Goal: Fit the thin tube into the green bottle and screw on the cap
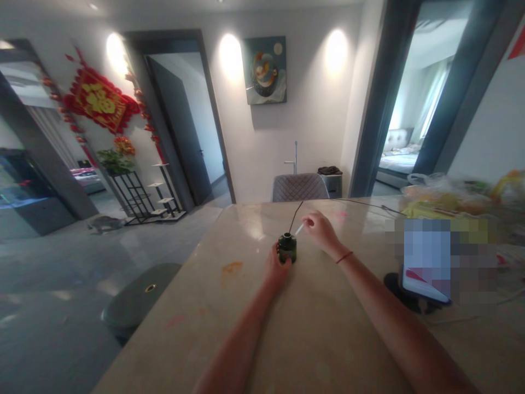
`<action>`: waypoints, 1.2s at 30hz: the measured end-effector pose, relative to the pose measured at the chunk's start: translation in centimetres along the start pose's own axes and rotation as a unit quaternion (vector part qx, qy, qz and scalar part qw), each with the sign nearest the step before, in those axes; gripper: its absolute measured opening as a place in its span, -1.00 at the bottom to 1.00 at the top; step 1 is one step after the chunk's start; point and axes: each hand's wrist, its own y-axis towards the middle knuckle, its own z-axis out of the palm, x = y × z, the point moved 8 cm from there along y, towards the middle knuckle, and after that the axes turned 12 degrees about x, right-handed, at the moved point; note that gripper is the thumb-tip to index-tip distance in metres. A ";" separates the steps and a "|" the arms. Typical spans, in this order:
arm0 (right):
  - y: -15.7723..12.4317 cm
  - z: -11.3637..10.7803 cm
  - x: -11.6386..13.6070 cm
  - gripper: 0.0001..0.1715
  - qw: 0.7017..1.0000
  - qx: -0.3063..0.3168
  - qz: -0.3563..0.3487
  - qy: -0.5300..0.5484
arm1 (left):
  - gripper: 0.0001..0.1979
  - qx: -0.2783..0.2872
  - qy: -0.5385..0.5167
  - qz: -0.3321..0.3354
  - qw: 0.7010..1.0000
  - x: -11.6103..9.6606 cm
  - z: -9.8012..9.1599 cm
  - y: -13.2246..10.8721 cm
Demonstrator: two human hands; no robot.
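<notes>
A small dark green glass bottle [287, 249] stands upright on the table [311, 328]. My left hand [277, 268] is wrapped round its lower left side. From the bottle's mouth a thin dark stick [296, 217] leans up and to the right. My right hand [320, 229], with a dark red cord [344, 258] at the wrist, is closed in a pinch on a short white stick [299, 229]. The white stick's lower end is beside the bottle's neck, to its right; whether it touches the rim I cannot tell.
A lit phone [426, 262], partly blurred, stands on a dark base at the right. Behind it are plastic bags [447, 191]. A thin dark cable [369, 204] crosses the far right. A quilted chair [301, 187] faces me, and a green stool [143, 293] stands left.
</notes>
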 end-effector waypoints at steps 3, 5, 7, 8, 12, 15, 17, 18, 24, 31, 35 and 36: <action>-0.7 -2.6 3.1 -0.81 0.993 -0.078 -0.086 0.035 | -0.45 0.007 0.004 -0.004 1.000 -0.2 0.0 -0.1; -1.3 -3.5 4.8 -0.82 0.984 -0.109 -0.131 0.057 | -0.45 0.017 0.010 -0.006 1.000 -0.3 0.1 -0.1; -1.7 -3.8 5.9 -0.82 0.975 -0.124 -0.166 0.082 | -0.45 0.023 0.012 -0.008 1.000 -0.5 0.2 -0.1; -1.8 -3.8 6.3 -0.82 0.971 -0.130 -0.179 0.093 | -0.46 0.024 0.010 -0.007 1.000 -0.5 0.2 -0.1; -1.9 -3.3 6.5 -0.81 0.962 -0.149 -0.192 0.122 | -0.47 0.020 0.005 -0.005 1.000 -0.5 0.2 -0.1; -1.5 -2.3 6.2 -0.80 0.964 -0.136 -0.190 0.124 | -0.47 0.017 0.008 -0.006 1.000 -0.3 0.2 -0.1; -1.2 -1.4 5.9 -0.79 0.968 -0.120 -0.185 0.122 | -0.47 0.014 0.007 -0.005 1.000 -0.3 0.2 -0.1; -1.0 -0.9 5.7 -0.79 0.970 -0.109 -0.179 0.121 | -0.46 0.011 0.005 -0.006 1.000 -0.2 0.2 -0.1; 0.1 2.7 4.6 -0.75 0.984 -0.015 -0.139 0.109 | -0.45 0.015 0.000 -0.014 1.000 -0.1 0.2 -0.1; 0.1 4.3 4.3 -0.79 0.991 0.044 -0.118 0.039 | -0.45 0.024 0.012 -0.023 0.999 -0.6 0.0 -0.4; 0.1 4.4 3.8 -0.81 0.992 0.053 -0.110 0.018 | -0.46 0.029 0.021 -0.018 0.999 -0.8 0.1 -0.3; 0.1 4.5 3.7 -0.81 0.992 0.054 -0.110 0.020 | -0.46 0.032 0.022 -0.019 0.999 -0.8 0.1 -0.3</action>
